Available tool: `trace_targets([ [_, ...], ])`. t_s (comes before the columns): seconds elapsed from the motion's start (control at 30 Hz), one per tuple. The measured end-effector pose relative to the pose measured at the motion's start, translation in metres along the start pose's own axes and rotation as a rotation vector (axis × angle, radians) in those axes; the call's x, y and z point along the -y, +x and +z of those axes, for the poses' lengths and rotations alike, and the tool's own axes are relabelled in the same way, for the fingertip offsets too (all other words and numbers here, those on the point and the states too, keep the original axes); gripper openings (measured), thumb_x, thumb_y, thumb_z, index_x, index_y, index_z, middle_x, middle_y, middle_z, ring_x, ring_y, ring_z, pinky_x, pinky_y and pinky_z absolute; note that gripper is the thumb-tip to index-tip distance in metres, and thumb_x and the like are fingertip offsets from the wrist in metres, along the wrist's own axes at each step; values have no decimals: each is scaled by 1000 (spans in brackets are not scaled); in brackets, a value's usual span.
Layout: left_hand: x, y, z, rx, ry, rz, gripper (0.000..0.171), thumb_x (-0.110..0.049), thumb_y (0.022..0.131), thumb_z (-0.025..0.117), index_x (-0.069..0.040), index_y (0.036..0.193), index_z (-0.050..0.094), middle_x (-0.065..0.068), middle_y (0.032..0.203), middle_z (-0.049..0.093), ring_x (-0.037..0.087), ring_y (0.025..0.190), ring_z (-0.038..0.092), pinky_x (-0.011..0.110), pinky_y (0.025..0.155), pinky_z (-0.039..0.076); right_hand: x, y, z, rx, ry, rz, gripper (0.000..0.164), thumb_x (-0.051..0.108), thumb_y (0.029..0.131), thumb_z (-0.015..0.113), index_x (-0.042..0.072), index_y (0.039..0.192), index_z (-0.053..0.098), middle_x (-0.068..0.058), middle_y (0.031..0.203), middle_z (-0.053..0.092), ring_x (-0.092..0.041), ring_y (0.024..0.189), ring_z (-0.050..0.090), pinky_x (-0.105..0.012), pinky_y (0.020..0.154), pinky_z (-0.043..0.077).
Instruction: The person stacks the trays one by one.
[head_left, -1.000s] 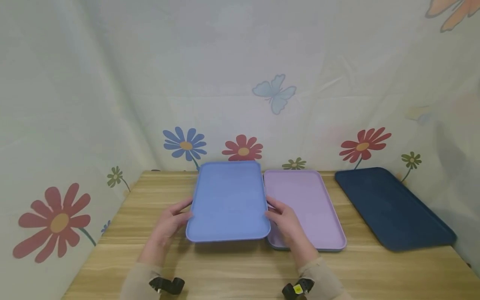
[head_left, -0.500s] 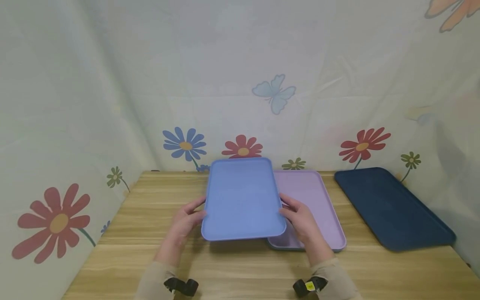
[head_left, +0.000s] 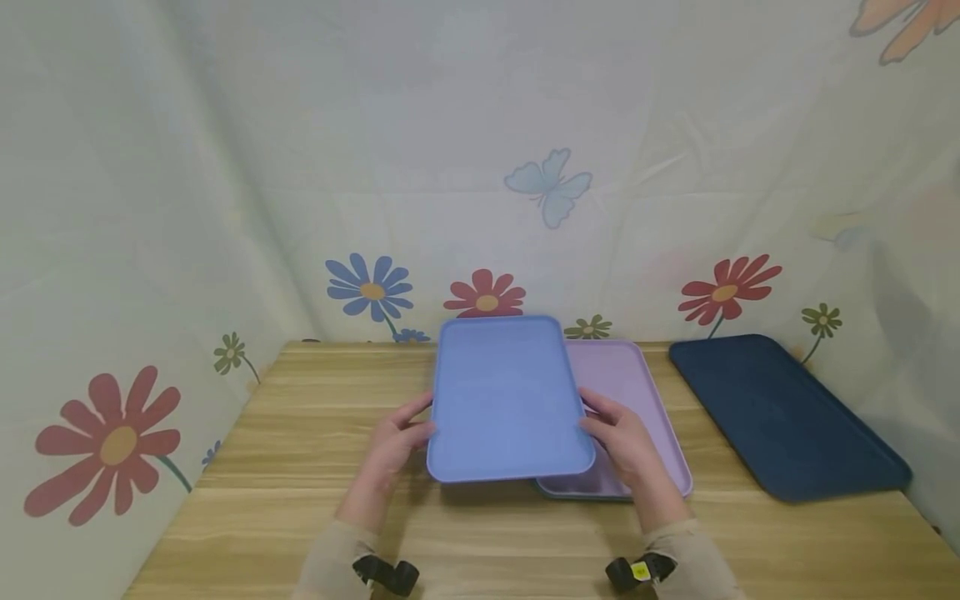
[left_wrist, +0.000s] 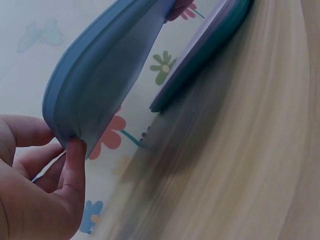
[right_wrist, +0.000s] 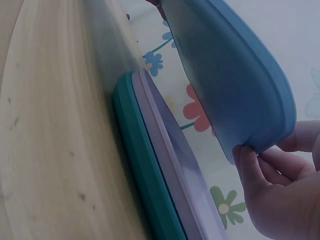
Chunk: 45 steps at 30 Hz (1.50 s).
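A light blue rectangular tray [head_left: 510, 400] is held up off the table by both hands. My left hand [head_left: 399, 437] pinches its left edge between thumb and fingers, and my right hand [head_left: 618, 437] pinches the right edge the same way. In the right wrist view the blue tray [right_wrist: 240, 75] hangs above a lilac tray [right_wrist: 172, 155], which lies on a teal tray [right_wrist: 142, 170]. The blue tray covers the left part of the lilac tray [head_left: 637, 400] in the head view.
A dark navy tray [head_left: 787, 417] lies at the right end of the wooden table [head_left: 330, 400]. Behind stands a pale curtain [head_left: 450, 167] printed with flowers and a butterfly. Each wrist wears a black camera band.
Both hands have carried the blue tray to the right, so it now overlaps the lilac tray. The lilac and navy trays stay in place.
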<state>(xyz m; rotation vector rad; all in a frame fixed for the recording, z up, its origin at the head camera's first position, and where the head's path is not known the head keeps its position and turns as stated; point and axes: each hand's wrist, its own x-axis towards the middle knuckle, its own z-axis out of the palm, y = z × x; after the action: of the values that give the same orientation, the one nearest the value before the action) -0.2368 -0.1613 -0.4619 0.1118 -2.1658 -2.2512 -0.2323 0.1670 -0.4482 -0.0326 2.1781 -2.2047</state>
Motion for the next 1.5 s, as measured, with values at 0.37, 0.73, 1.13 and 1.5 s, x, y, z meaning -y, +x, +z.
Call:
trace_targets([
  [0.37, 3, 1, 26, 4, -7, 29, 51, 8, 85, 65, 3, 135, 56, 28, 125, 61, 11, 77, 64, 25, 71, 54, -4, -2, -21, -26, -51, 11, 53, -8, 94, 55, -10, 144, 41, -30, 146, 41, -19, 117, 54, -12, 86, 47],
  [0.73, 12, 3, 50, 37, -54, 31, 52, 9, 85, 65, 4, 135, 55, 27, 128, 60, 10, 77, 64, 25, 71, 55, -8, -5, -45, -31, -54, 20, 54, -7, 95, 54, -10, 146, 37, -31, 148, 37, 6, 98, 54, -13, 85, 47],
  [1.13, 15, 1, 71, 63, -26, 21, 52, 7, 85, 66, 2, 136, 56, 26, 132, 58, 12, 80, 63, 26, 72, 56, -8, -12, -67, -34, -96, 46, 56, -5, 95, 56, -9, 147, 35, -32, 150, 34, 8, 99, 52, -12, 85, 46],
  [1.5, 21, 1, 93, 89, -42, 35, 53, 8, 82, 66, 4, 135, 56, 28, 129, 58, 14, 84, 64, 30, 74, 57, -14, -14, -90, -59, -95, 52, 52, 0, 95, 61, 2, 144, 44, -28, 148, 38, 5, 96, 55, -16, 82, 49],
])
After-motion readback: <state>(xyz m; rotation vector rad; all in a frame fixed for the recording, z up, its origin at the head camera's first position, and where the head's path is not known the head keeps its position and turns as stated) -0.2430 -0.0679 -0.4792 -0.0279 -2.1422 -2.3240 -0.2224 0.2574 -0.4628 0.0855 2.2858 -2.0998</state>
